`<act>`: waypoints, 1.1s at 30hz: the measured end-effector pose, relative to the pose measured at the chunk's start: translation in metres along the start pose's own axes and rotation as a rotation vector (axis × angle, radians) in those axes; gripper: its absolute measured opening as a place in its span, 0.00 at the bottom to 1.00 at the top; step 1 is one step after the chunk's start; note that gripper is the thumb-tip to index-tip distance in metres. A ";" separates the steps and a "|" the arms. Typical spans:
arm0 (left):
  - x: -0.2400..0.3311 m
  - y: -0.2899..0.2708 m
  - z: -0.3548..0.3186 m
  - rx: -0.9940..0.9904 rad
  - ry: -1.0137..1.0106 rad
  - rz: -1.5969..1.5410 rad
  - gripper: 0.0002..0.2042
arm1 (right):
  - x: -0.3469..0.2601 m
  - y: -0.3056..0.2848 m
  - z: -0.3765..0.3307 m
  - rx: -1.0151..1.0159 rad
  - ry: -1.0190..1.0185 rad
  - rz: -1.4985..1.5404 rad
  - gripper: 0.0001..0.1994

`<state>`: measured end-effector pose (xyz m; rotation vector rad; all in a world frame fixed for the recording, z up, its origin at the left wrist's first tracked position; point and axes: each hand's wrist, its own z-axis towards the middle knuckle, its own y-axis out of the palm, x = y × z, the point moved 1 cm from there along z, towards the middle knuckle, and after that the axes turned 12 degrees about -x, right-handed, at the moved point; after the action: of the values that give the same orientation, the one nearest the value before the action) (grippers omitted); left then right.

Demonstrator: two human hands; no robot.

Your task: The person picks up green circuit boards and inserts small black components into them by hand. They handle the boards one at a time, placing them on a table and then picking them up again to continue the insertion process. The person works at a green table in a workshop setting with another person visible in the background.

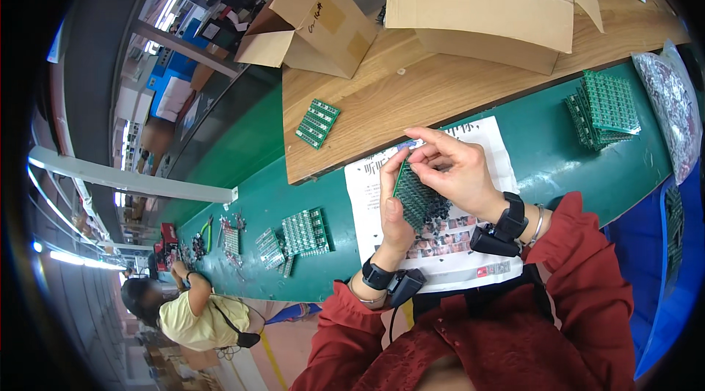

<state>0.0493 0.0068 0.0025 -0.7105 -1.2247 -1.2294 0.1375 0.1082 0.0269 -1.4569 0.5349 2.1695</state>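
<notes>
A green circuit board panel (416, 204) stands tilted above a newspaper sheet (371, 204). My left hand (395, 218) grips the panel along its left edge, fingers closed against it. At the panel's upper edge, the thumb and index finger of my right hand (459, 174) are pinched together; whatever sits between them is too small to make out. Small dark parts (440, 207) lie scattered on the newspaper beside and below the panel. Both wrists wear black straps with small black devices.
Stacked green panels (613, 101) and a bulging plastic bag (668, 108) sit at right. More panels (305, 233) lie left; another panel (318, 124) rests on the wooden board. Cardboard boxes (477, 13) stand behind. A co-worker in yellow (194, 321) works at far left.
</notes>
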 end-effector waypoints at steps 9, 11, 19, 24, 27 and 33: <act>0.007 0.000 0.003 0.096 0.036 0.037 0.46 | 0.000 -0.001 0.000 0.026 -0.130 -0.086 0.18; 0.010 0.002 0.007 0.131 0.036 0.009 0.45 | 0.001 -0.003 0.001 0.043 -0.100 -0.078 0.18; 0.010 0.003 0.003 0.069 0.016 -0.044 0.43 | 0.005 0.002 -0.001 -0.053 0.021 -0.006 0.19; 0.009 0.000 0.004 0.133 0.045 -0.056 0.43 | 0.003 -0.002 -0.002 -0.039 -0.040 -0.065 0.20; 0.011 0.003 0.007 0.133 0.035 -0.093 0.43 | 0.005 0.000 -0.001 -0.050 0.024 0.016 0.21; 0.010 0.002 0.004 0.131 0.003 -0.078 0.43 | 0.007 0.002 -0.002 -0.121 0.131 0.007 0.21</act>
<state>0.0492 0.0081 0.0139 -0.5690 -1.3281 -1.2005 0.1360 0.1067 0.0195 -1.6724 0.4613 2.1555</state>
